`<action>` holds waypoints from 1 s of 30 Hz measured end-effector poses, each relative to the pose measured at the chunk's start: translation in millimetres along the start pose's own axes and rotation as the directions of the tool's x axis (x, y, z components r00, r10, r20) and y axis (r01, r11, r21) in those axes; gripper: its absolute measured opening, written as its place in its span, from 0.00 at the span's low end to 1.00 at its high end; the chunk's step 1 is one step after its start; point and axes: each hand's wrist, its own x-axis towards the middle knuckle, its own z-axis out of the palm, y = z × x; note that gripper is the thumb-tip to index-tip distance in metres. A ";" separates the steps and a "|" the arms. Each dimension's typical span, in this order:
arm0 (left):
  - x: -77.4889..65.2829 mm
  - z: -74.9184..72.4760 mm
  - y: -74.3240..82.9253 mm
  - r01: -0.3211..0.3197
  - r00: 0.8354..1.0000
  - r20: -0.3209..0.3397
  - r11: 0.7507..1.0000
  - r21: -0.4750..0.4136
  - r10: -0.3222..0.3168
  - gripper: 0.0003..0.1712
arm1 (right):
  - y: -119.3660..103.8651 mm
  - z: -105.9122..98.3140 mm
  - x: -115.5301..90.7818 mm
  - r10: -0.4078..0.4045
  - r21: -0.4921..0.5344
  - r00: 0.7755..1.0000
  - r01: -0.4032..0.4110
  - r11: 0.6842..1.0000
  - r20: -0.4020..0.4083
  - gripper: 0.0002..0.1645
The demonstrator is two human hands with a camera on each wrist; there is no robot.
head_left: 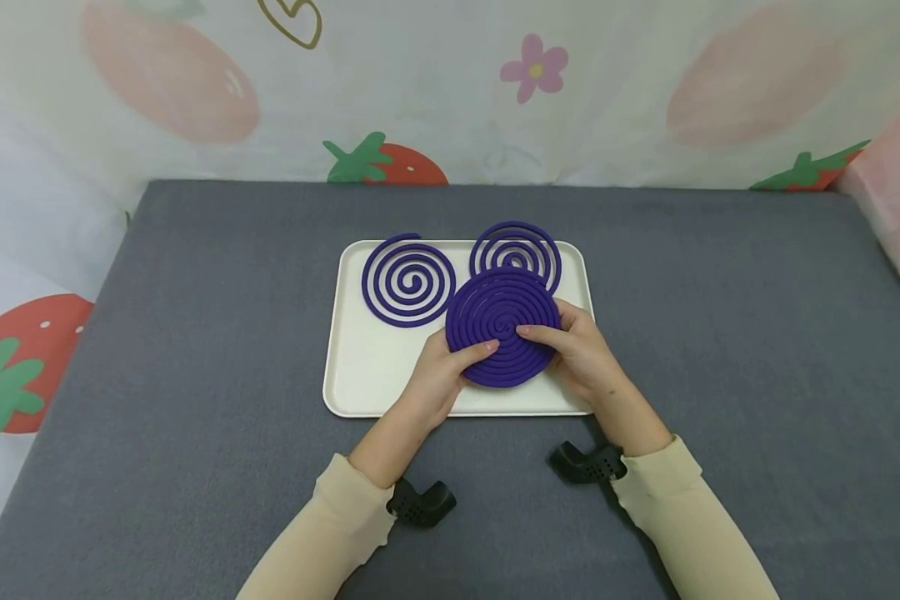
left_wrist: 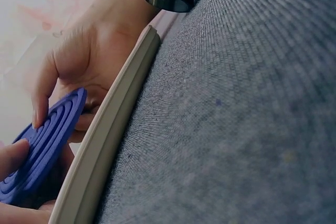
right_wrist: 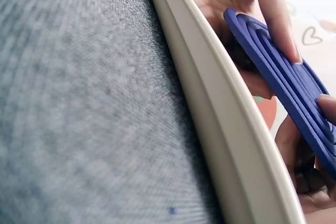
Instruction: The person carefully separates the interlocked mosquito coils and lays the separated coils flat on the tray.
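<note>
A tightly wound purple mosquito coil disc (head_left: 495, 304) is held tilted above the front right of a white tray (head_left: 390, 367). My left hand (head_left: 444, 367) grips its left edge, thumb lying across the top face. At the opposite edge, my right hand (head_left: 577, 354) grips it the same way, its thumb near the centre. Both wrist views show the disc's edge between thumbs and fingers; the fingers beneath are partly hidden. On the tray lies a loosely spaced single coil (head_left: 415, 285) at back left. Another open coil (head_left: 515, 260) reaches over the back rim, its front covered by the disc.
A grey cloth (head_left: 195, 375) covers the table around the tray. Behind the table hangs a pale sheet (head_left: 435, 83) printed with strawberries and flowers. Each wrist carries a black camera mount, such as the left one (head_left: 423, 504).
</note>
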 end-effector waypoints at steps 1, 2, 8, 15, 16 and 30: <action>-0.1 0.0 0.2 0.000 1.000 0.002 1.000 0.001 0.000 0.32 | 0.0 0.0 0.1 -0.003 -0.002 1.000 0.003 1.000 -0.002 0.16; 0.0 0.0 0.3 -0.001 1.000 0.004 1.000 0.002 0.001 0.32 | 0.1 0.2 0.1 -0.004 -0.006 1.000 0.004 1.000 -0.005 0.16; 0.0 -0.5 0.6 0.005 1.000 0.008 1.000 0.004 -0.005 0.31 | -0.1 1.3 0.3 -0.011 -0.026 1.000 0.010 1.000 -0.028 0.17; -0.2 0.1 0.5 0.010 1.000 -0.015 1.000 -0.002 -0.011 0.30 | -0.1 1.9 0.4 -0.012 -0.030 0.999 0.011 0.999 -0.043 0.17; 0.1 0.2 0.3 0.010 1.000 -0.015 1.000 0.001 -0.010 0.30 | 0.0 2.2 0.4 -0.012 -0.025 0.999 0.011 1.000 -0.046 0.16; 2.1 1.1 -3.1 -0.054 0.998 0.022 0.983 0.173 0.051 0.34 | 1.4 12.3 -1.6 -0.039 -0.064 0.984 0.029 0.998 -0.174 0.23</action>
